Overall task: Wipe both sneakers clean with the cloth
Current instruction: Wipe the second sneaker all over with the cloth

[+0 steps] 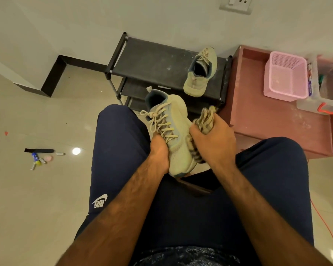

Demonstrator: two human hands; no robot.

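Head view, left hand [159, 152] holding sneaker [178, 120], right hand [215, 143] clutching cloth [206, 117]

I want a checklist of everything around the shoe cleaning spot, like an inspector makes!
Surface: tiled floor.
Job's things: held sneaker between the knees; second sneaker on the shoe rack; cloth.
Clutter: batteries and small bits on the floor.
Hands: left hand grips the held sneaker; right hand grips the cloth against it.
Cables: orange cable on the floor.
Surroundings: pink basket, clear box, wall socket.

black shoe rack [158, 62], pink basket [284, 77] on reddish table [258, 116], wall socket [236, 3], batteries on floor [37, 162]
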